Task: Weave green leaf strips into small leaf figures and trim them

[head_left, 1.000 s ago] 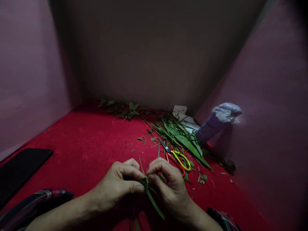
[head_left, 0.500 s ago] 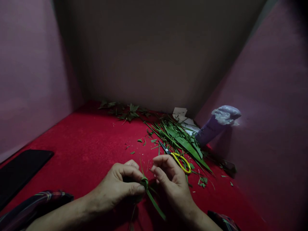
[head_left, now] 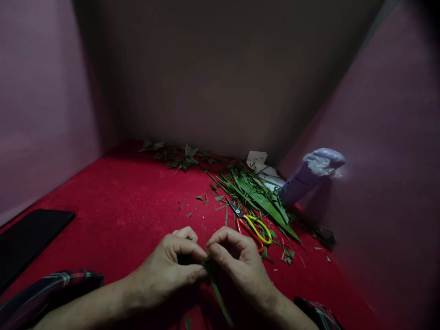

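Note:
My left hand point(head_left: 168, 266) is closed, with thumb and forefinger pinching a folded green leaf strip point(head_left: 222, 300). The strip's long tail hangs down toward the bottom of the view, and the fingers hide most of the folded part. My right hand point(head_left: 240, 259) meets it from the other side, its thumb and forefinger pinched together at the top of the same strip. Just beyond the right hand lie scissors point(head_left: 255, 228) with one yellow and one red handle loop, blades pointing away to the left.
A heap of long green leaves point(head_left: 261, 197) covers the red surface point(head_left: 137, 197) behind the scissors, with cut scraps around. A purple container point(head_left: 302, 181) topped with clear plastic leans at the right wall. White papers point(head_left: 257, 158) lie behind the heap; a black flat object point(head_left: 34, 243) is at left.
My right hand has moved left and its fingertips now meet the leaf strip at my left fingers. The red handle loop of the scissors has come into view.

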### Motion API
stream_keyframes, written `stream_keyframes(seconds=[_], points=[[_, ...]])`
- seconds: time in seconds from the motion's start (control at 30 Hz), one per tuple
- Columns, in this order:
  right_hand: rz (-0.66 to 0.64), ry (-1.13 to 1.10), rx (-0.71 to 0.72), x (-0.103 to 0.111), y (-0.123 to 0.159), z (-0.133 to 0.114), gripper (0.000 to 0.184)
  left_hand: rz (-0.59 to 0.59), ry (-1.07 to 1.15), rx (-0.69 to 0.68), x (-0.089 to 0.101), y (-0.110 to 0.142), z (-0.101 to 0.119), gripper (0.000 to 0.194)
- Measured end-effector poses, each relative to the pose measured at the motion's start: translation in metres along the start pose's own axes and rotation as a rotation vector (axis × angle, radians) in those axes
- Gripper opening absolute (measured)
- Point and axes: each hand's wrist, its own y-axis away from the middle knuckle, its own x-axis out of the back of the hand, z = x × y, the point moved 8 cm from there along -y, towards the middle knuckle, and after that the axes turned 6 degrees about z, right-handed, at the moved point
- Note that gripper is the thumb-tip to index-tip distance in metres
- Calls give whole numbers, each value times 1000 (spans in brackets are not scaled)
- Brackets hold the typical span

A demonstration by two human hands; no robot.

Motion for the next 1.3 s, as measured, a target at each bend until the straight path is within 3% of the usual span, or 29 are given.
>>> stream_keyframes(seconds=[0.4, 0.9, 1.3], points=[[-20, 35, 127, 2, -3, -9, 7, -48, 248, 84, -2, -3, -6, 6], [-85, 454, 629, -7, 10, -38, 15, -122, 308, 71, -1, -3, -2, 10], [-46, 696, 810, -12, 16, -42, 16, -100, 307, 105, -1, -5, -10, 9]])
